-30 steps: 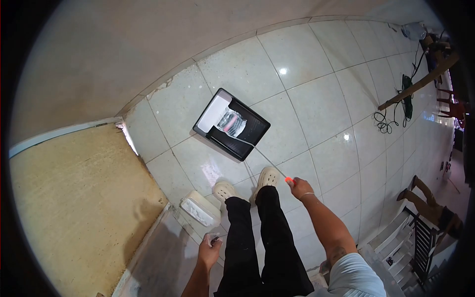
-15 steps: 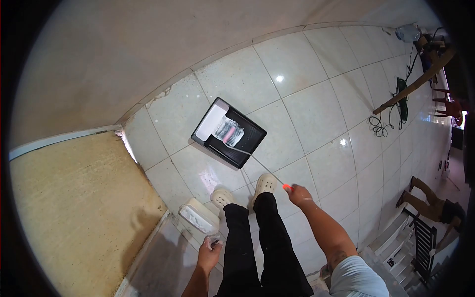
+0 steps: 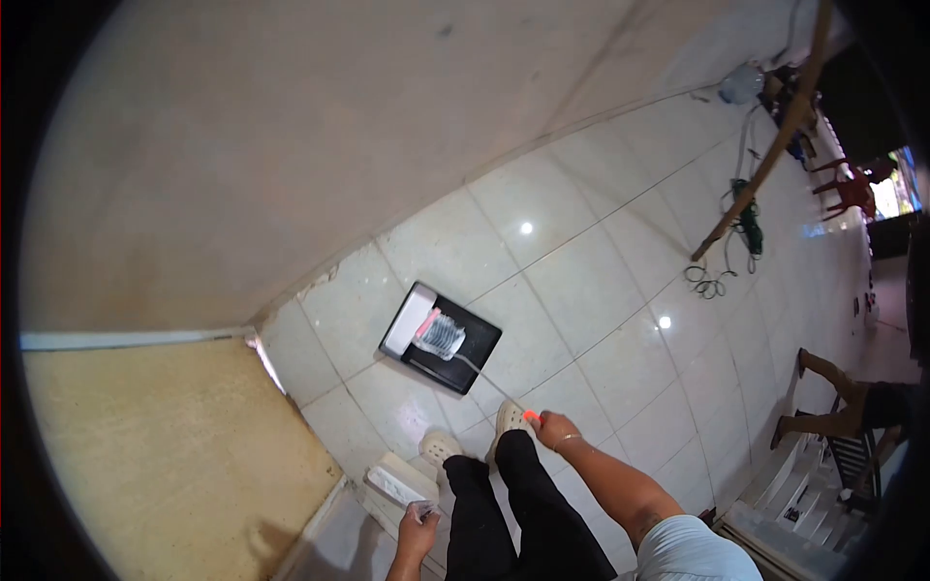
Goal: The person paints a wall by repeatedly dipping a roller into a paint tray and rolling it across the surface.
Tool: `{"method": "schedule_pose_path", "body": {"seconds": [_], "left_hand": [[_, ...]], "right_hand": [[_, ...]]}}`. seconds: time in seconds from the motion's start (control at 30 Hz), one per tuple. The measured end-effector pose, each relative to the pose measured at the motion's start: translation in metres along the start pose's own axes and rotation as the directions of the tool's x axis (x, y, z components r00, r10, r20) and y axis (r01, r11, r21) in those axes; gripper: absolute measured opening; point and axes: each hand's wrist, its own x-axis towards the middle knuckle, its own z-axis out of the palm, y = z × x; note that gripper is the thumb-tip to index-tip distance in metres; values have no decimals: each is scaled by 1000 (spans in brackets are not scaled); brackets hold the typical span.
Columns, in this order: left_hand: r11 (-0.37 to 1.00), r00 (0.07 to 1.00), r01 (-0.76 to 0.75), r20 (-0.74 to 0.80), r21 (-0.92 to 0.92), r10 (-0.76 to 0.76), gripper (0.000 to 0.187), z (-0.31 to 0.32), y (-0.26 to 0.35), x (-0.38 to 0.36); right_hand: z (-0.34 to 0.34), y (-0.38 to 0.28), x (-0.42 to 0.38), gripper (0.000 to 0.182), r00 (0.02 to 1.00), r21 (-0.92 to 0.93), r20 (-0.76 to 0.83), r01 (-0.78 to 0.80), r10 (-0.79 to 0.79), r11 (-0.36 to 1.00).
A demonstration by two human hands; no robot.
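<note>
My right hand [image 3: 554, 429] is closed round the orange handle of a paint roller [image 3: 494, 385], whose thin metal rod slants forward to the tray. Its pink roller head [image 3: 427, 323] lies in the black paint tray [image 3: 481, 329], at the edge of the white paint [image 3: 408, 322] in the well. Streaks of white paint mark the tray's ramp. My left hand [image 3: 418, 535] is closed on a crumpled piece of clear plastic [image 3: 423, 508], low beside my left leg. Close by it, an off-white rectangular container [image 3: 411, 477] with white inside stands on the floor.
Pale floor tiles [image 3: 581, 320] run along a bare wall [image 3: 242, 174]. A yellowish board [image 3: 165, 445] lies at left. A wooden pole [image 3: 765, 165] slants near a coiled green cable [image 3: 747, 228]. Another person's legs [image 3: 823, 397] and white steps [image 3: 785, 484] are at right.
My view has tilted up, showing more wall. The roller head has moved up the tray from the ramp's middle to the edge of the paint well. Both hands keep their holds.
</note>
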Motion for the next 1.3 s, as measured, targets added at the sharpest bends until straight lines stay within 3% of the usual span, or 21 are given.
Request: {"method": "schedule_pose_path", "body": {"seconds": [0.13, 0.27, 0.37, 0.43, 0.47, 0.53, 0.57, 0.6, 0.63, 0.67, 0.7, 0.73, 0.77, 0.83, 0.9, 0.93, 1.0, 1.13, 1.2, 1.3], "left_hand": [[997, 996, -83, -18, -8, 83, 40, -19, 8, -13], [969, 977, -208, 72, 132, 200, 33, -47, 55, -44], [970, 968, -242, 63, -8, 242, 33, -57, 66, -52], [988, 988, -153, -12, -4, 152, 31, -63, 75, -65], [989, 989, -147, -10, 1, 147, 31, -68, 85, -76], [934, 933, -285, -161, 214, 321, 30, -85, 87, -93], [927, 900, -358, -221, 114, 374, 42, -90, 89, -93], [955, 917, -296, -267, 39, 295, 45, -94, 81, -105], [955, 899, -295, -336, 14, 283, 35, -98, 114, -144], [981, 933, -161, -307, 105, 186, 34, -108, 60, -118], [995, 950, -97, -297, 34, 102, 45, -116, 65, -134], [996, 960, -78, -273, -40, 64, 41, -127, 84, -152], [997, 942, -69, -328, 26, 74, 37, -130, 63, -146], [990, 893, -128, -440, -55, 91, 36, -133, 27, -146], [993, 903, -82, -427, -81, 40, 40, -148, 15, -159], [992, 920, -25, -392, -122, -25, 42, -157, 6, -158], [979, 925, 38, -364, -199, -110, 44, -170, -13, -150], [991, 917, 78, -383, -108, -113, 47, -196, -4, -136], [995, 902, 62, -422, -79, -90, 48, -220, -2, -124], [989, 939, 10, -340, -148, -60, 54, -243, -4, -119]], "right_hand": [[-50, -16, -87, 54, 989, 36, 144, -12, 7, 999], [-67, -22, -146, 52, 991, 97, 95, 83, -93, 992], [-69, -25, -164, 52, 989, 148, -8, 146, -147, 978], [-96, -44, -195, 48, 960, 330, 262, 3, -95, 944], [-98, -43, -201, 48, 959, 334, 267, -1, -93, 943], [-84, -44, -190, 45, 967, 235, 186, 126, -172, 964], [-73, -39, -172, 50, 955, 40, 155, 250, -253, 967], [-60, -30, -155, 54, 941, 20, 188, 282, -280, 959], [-68, -31, -164, 53, 901, 34, 182, 394, -393, 919], [-99, -64, -195, 51, 962, 355, 267, -49, -52, 934], [-125, -87, -221, 32, 951, 389, 304, -70, -56, 919], [-118, -90, -220, 34, 948, 458, 314, -102, -54, 883], [-120, -91, -216, 36, 949, 526, 312, -141, -37, 839], [-120, -91, -206, 36, 899, 608, 436, -256, -47, 752], [-129, -114, -218, 35, 882, 586, 470, -342, 36, 735], [-125, -122, -215, 34, 908, 547, 415, -304, 63, 780], [-119, -143, -212, 34, 893, 561, 431, -378, 130, 736], [-111, -213, -230, 34, 898, 569, 412, -387, 156, 725], [-98, -255, -232, 35, 876, 611, 474, -401, 91, 682], [-76, -318, -215, 35, 817, 639, 575, -407, -53, 652]]}}
